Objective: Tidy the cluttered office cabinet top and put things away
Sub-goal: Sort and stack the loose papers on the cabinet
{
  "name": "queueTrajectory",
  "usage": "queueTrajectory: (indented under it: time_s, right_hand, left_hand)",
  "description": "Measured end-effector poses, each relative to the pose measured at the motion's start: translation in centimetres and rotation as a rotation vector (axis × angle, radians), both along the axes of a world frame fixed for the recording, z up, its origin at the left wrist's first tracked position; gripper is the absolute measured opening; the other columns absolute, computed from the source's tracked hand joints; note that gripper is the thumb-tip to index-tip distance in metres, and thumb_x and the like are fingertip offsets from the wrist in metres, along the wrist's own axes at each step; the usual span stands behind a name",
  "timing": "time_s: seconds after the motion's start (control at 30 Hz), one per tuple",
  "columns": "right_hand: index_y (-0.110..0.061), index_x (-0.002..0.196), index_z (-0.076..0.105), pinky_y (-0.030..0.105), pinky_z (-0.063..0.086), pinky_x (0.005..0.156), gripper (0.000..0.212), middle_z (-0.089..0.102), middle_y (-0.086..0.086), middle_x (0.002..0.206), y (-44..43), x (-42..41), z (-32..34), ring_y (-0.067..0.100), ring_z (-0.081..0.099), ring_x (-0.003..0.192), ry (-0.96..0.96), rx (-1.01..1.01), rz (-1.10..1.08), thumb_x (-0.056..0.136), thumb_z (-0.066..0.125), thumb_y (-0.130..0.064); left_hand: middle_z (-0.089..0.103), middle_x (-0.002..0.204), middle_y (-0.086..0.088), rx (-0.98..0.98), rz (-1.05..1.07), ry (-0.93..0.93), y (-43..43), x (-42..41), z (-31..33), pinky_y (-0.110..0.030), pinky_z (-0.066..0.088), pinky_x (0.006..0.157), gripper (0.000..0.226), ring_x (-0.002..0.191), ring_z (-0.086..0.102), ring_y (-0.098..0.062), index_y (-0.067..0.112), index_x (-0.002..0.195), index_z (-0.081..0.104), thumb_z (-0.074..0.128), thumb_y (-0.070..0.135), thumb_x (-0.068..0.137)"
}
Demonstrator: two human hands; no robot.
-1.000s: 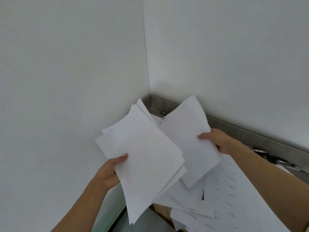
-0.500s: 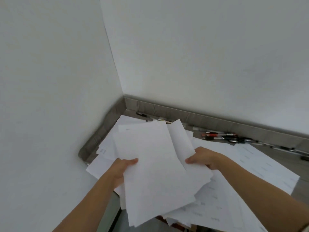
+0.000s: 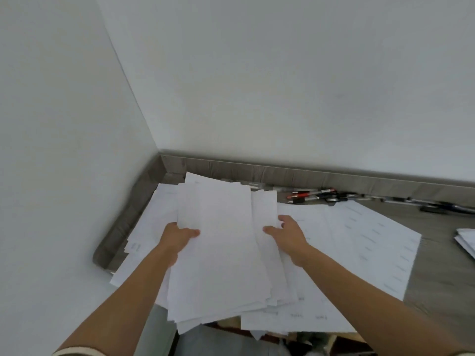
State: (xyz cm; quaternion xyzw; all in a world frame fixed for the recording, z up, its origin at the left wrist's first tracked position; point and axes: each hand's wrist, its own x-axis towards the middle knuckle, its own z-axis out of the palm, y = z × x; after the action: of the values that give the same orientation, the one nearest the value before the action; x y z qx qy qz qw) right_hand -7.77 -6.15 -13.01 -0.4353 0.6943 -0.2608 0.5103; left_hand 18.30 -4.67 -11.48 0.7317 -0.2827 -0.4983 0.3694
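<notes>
Head view shows us a stack of white papers point(image 3: 221, 253) in the lower middle of the frame, held from both sides. The left hand point(image 3: 177, 237) grips the stack's left edge, thumb pressed on the top sheet and its other fingers hidden beneath. The right hand point(image 3: 289, 236) takes the right edge, thumb laid on the paper and fingers curled round the side. The sheets are unevenly aligned, corners fanning out at the bottom, and the stack's lower end juts past the front edge of the surface point(image 3: 442, 283), a grey wood-grain top at the right of the frame. We cannot tell whether the stack rests on what lies below it. Under and right of it, loose printed sheets point(image 3: 365, 242) lie spread flat. Along the raised back rim point(image 3: 282, 173), at middle right, runs a row of pens point(image 3: 312, 195), some red, some dark. At the far right edge a small pile of paper point(image 3: 466, 240) lies apart. White walls point(image 3: 257, 73) meet in a corner at upper left.
</notes>
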Motion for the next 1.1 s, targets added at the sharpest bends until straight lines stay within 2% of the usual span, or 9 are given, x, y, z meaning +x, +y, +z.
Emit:
queueTrajectory:
  time_s: [0.1, 0.2, 0.4, 0.47, 0.57, 0.63, 0.73, 0.97, 1.1]
  right_hand:
    - [-0.012, 0.144, 0.036, 0.036, 0.054, 0.074, 0.072, 0.054, 0.009, 0.13, -0.7, -0.2, 0.6, 0.027, 0.059, 0.104, -0.248, 0.167, -0.143, 0.086, 0.072, -0.033]
    - [-0.005, 0.122, 0.054, 0.041, 0.057, 0.081, 0.06, 0.066, 0.012, 0.113, -0.8, -0.4, 0.0, 0.03, 0.067, 0.097, -0.315, 0.222, -0.118, 0.076, 0.082, -0.031]
    - [-0.006, 0.104, 0.065, 0.031, 0.055, 0.066, 0.015, 0.069, 0.006, 0.091, 0.1, -0.1, 0.7, 0.021, 0.067, 0.08, -0.138, -0.026, 0.003, 0.09, 0.067, -0.011]
    - [-0.007, 0.102, 0.068, 0.035, 0.058, 0.071, 0.012, 0.073, 0.008, 0.094, 0.1, -0.6, 2.4, 0.023, 0.071, 0.081, -0.2, -0.125, 0.02, 0.091, 0.067, -0.012]
    - [-0.009, 0.092, 0.071, 0.033, 0.059, 0.069, 0.004, 0.075, 0.009, 0.091, 0.0, -1.4, 6.1, 0.022, 0.072, 0.077, -0.304, -0.257, 0.073, 0.09, 0.068, -0.01]
    - [-0.006, 0.091, 0.071, 0.032, 0.059, 0.068, 0.006, 0.076, 0.007, 0.086, 0.0, -1.8, 9.3, 0.021, 0.072, 0.077, -0.368, -0.342, 0.107, 0.09, 0.066, -0.009]
    - [-0.007, 0.093, 0.072, 0.03, 0.059, 0.07, 0.009, 0.076, 0.004, 0.088, -0.1, -2.2, 13.2, 0.019, 0.073, 0.08, -0.456, -0.432, 0.156, 0.091, 0.063, -0.008]
    - [-0.021, 0.109, 0.068, 0.034, 0.059, 0.074, 0.035, 0.075, 0.002, 0.106, 0.2, -3.4, 14.2, 0.021, 0.071, 0.098, -0.539, -0.42, 0.24, 0.074, 0.074, -0.015]
    - [-0.015, 0.12, 0.066, 0.05, 0.048, 0.101, 0.05, 0.07, 0.007, 0.118, 0.6, -3.9, 11.5, 0.026, 0.065, 0.113, -0.504, -0.396, 0.245, 0.073, 0.084, -0.017]
  left_hand:
    - [0.067, 0.102, -0.016, 0.0, -0.006, 0.059, -0.4, -1.2, -0.2, -0.04, 0.053, 0.078, 0.041, 0.088, 0.065, -0.033, -0.005, 0.114, 0.06, 0.077, 0.0, 0.077]
    - [0.069, 0.107, -0.02, 0.007, -0.063, 0.153, -0.3, -2.4, -0.4, -0.04, 0.056, 0.075, 0.038, 0.089, 0.068, -0.032, -0.005, 0.113, 0.063, 0.076, -0.001, 0.077]
    - [0.07, 0.11, -0.012, -0.055, -0.156, 0.22, 0.9, -3.2, -0.8, -0.03, 0.053, 0.073, 0.026, 0.085, 0.068, -0.019, 0.008, 0.101, 0.065, 0.076, 0.001, 0.079]
    - [0.068, 0.114, -0.01, -0.141, -0.11, 0.209, 0.9, -2.6, -0.7, -0.027, 0.053, 0.073, 0.035, 0.091, 0.067, -0.018, 0.011, 0.107, 0.063, 0.077, 0.002, 0.077]
    - [0.058, 0.123, -0.006, -0.277, -0.001, 0.183, -0.1, -1.4, 0.7, -0.032, 0.047, 0.086, 0.08, 0.108, 0.059, -0.022, 0.014, 0.134, 0.044, 0.087, 0.012, 0.067]
    - [0.06, 0.126, -0.006, -0.36, -0.047, 0.24, -0.9, -0.7, 3.1, -0.036, 0.046, 0.092, 0.096, 0.114, 0.059, -0.023, 0.016, 0.139, 0.041, 0.092, 0.023, 0.057]
    - [0.071, 0.116, -0.005, -0.497, -0.257, 0.33, -1.8, -0.6, 7.6, -0.035, 0.055, 0.091, 0.081, 0.107, 0.067, -0.021, 0.011, 0.121, 0.061, 0.092, 0.026, 0.048]
    - [0.074, 0.104, 0.005, -0.641, -0.345, 0.182, -1.6, -2.9, 11.8, -0.029, 0.056, 0.086, 0.047, 0.101, 0.069, -0.013, 0.021, 0.106, 0.066, 0.082, 0.002, 0.066]
    - [0.074, 0.107, -0.002, -0.567, -0.331, 0.175, -0.7, -3.5, 9.4, -0.029, 0.055, 0.083, 0.042, 0.103, 0.069, -0.021, 0.014, 0.108, 0.067, 0.081, 0.002, 0.07]
